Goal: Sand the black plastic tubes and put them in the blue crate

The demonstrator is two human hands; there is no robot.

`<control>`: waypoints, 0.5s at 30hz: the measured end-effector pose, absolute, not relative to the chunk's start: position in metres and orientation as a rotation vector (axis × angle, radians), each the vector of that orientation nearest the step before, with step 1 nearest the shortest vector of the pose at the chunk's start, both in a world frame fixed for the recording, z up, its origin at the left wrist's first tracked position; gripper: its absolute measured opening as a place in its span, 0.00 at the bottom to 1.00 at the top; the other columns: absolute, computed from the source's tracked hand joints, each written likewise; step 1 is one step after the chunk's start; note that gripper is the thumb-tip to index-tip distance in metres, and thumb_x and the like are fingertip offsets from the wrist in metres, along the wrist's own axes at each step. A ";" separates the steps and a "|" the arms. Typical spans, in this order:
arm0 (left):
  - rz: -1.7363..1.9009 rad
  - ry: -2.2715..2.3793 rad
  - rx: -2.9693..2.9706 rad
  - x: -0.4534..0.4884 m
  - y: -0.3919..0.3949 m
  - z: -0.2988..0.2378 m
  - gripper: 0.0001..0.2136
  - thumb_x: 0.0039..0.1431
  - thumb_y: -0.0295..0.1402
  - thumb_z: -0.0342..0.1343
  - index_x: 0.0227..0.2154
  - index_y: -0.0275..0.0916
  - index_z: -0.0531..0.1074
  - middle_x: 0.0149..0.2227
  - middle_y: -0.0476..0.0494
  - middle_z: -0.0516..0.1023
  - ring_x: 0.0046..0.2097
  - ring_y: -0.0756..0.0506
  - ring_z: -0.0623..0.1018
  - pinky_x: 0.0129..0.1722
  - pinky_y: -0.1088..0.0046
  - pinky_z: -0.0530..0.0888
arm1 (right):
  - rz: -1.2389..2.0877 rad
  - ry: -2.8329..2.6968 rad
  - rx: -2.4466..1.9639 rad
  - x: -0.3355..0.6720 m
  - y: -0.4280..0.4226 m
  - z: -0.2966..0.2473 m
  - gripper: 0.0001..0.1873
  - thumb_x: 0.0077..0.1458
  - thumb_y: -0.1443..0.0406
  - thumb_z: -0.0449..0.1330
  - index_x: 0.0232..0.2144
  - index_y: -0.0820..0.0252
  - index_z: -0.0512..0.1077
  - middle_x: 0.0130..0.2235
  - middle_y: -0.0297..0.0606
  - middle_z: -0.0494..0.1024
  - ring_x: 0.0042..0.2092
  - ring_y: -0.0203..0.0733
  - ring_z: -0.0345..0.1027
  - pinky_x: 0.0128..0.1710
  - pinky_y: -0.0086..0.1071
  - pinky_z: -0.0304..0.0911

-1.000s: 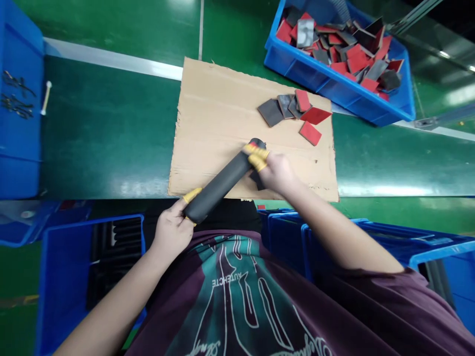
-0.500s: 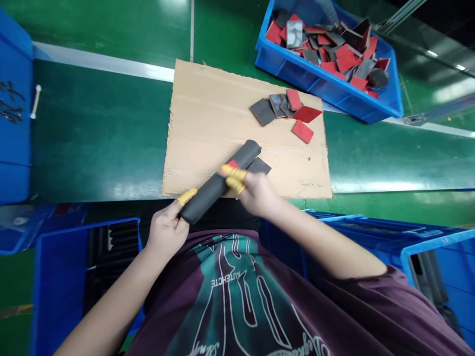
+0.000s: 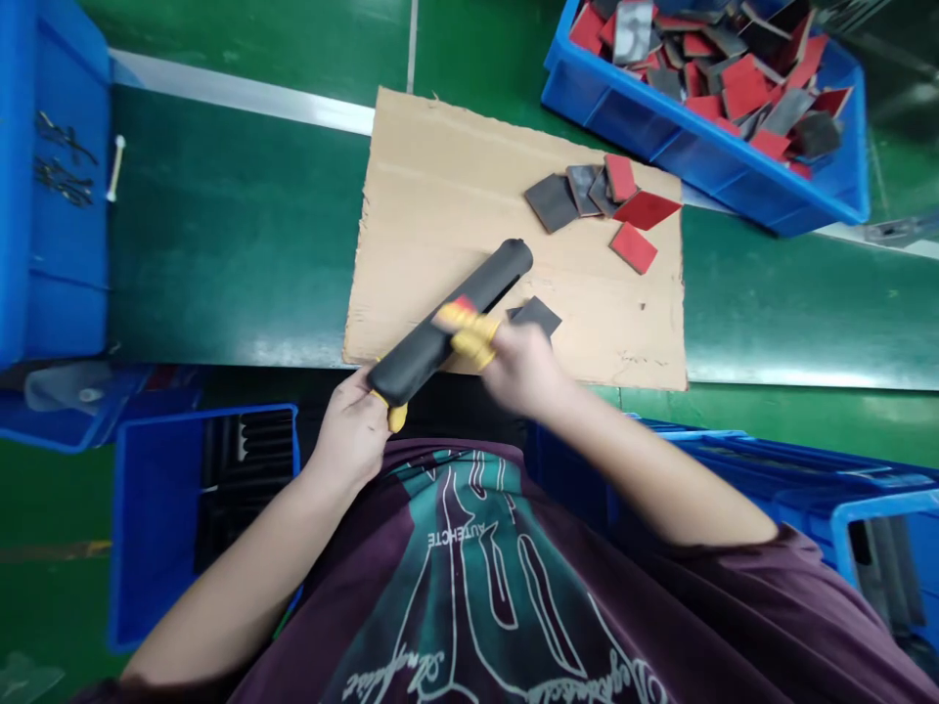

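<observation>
A black tube [image 3: 480, 285] slants across the front of the cardboard sheet [image 3: 418, 196], its near end past the sheet's edge. My left hand [image 3: 355, 425], with yellow finger covers, is closed around that near end. My right hand [image 3: 514, 357], also in yellow finger covers and blurred by motion, pinches a small red pad [image 3: 462, 304] against the middle of the tube. Only a bit of the pad's red face shows between the fingers. Just right of the tube, partly behind my right hand, lies a dark grey pad [image 3: 539, 315].
Several red and grey pads [image 3: 552, 202] lie at the sheet's back right. Behind them a blue bin [image 3: 660, 142] is heaped with similar pads. Another blue bin [image 3: 69, 225] stands at the left. Below the bench, a blue crate [image 3: 157, 528] holds black tubes; more crates [image 3: 778, 479] are at right.
The view has shifted, so the bench sits further right and higher. The tube has moved slightly away and left over the cardboard. My left thumb has left the tube's top. My right hand stays at its middle.
</observation>
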State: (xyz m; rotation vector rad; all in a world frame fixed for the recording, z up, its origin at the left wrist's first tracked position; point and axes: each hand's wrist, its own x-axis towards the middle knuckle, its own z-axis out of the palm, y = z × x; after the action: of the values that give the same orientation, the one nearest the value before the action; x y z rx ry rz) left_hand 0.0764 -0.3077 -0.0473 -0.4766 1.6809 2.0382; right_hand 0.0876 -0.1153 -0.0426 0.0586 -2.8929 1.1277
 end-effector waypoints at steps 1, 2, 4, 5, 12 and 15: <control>2.035 1.671 -0.505 0.076 -0.306 -0.045 0.07 0.39 0.30 0.59 0.17 0.41 0.65 0.12 0.57 0.59 0.16 0.56 0.57 0.15 0.80 0.55 | 1.118 -2.836 -0.027 0.083 -0.112 -0.043 0.20 0.66 0.59 0.53 0.53 0.53 0.78 0.46 0.36 0.85 0.51 0.48 0.79 0.56 0.43 0.75; 2.036 1.677 -0.522 0.076 -0.305 -0.044 0.07 0.40 0.31 0.59 0.16 0.41 0.64 0.12 0.57 0.58 0.16 0.56 0.57 0.15 0.80 0.54 | 1.113 -2.789 -0.081 0.079 -0.111 -0.042 0.20 0.66 0.60 0.52 0.53 0.52 0.78 0.49 0.35 0.84 0.54 0.47 0.77 0.57 0.44 0.74; 2.062 1.671 -0.549 0.075 -0.301 -0.040 0.07 0.40 0.31 0.59 0.17 0.41 0.65 0.12 0.57 0.58 0.16 0.56 0.58 0.16 0.80 0.55 | 1.114 -2.800 -0.020 0.080 -0.121 -0.036 0.20 0.66 0.60 0.52 0.55 0.53 0.77 0.49 0.37 0.84 0.51 0.46 0.79 0.54 0.42 0.75; 2.082 1.629 -0.584 0.073 -0.299 -0.038 0.07 0.39 0.30 0.59 0.18 0.40 0.65 0.13 0.57 0.60 0.17 0.55 0.59 0.16 0.80 0.56 | 1.109 -2.862 0.089 0.085 -0.130 -0.032 0.20 0.66 0.60 0.52 0.54 0.54 0.77 0.46 0.38 0.85 0.45 0.45 0.81 0.49 0.40 0.77; 1.937 1.192 -0.787 0.063 -0.293 -0.019 0.13 0.50 0.25 0.52 0.13 0.39 0.59 0.10 0.56 0.53 0.12 0.57 0.51 0.13 0.82 0.50 | 1.131 -2.886 0.051 0.083 -0.127 -0.039 0.21 0.65 0.58 0.53 0.53 0.56 0.78 0.50 0.40 0.84 0.48 0.48 0.80 0.49 0.41 0.77; 1.892 1.124 -0.806 0.061 -0.296 -0.015 0.16 0.54 0.23 0.48 0.13 0.39 0.56 0.11 0.55 0.52 0.12 0.58 0.51 0.13 0.83 0.51 | 1.128 -2.739 -0.239 0.069 -0.109 -0.049 0.22 0.64 0.60 0.53 0.56 0.57 0.76 0.53 0.40 0.82 0.54 0.51 0.77 0.56 0.45 0.74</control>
State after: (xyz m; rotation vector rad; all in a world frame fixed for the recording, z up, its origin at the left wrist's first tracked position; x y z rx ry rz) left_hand 0.0615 -0.2955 -0.0150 -0.8061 1.1238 1.8923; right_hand 0.0689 -0.1090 -0.0495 -0.2389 -2.7390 1.1279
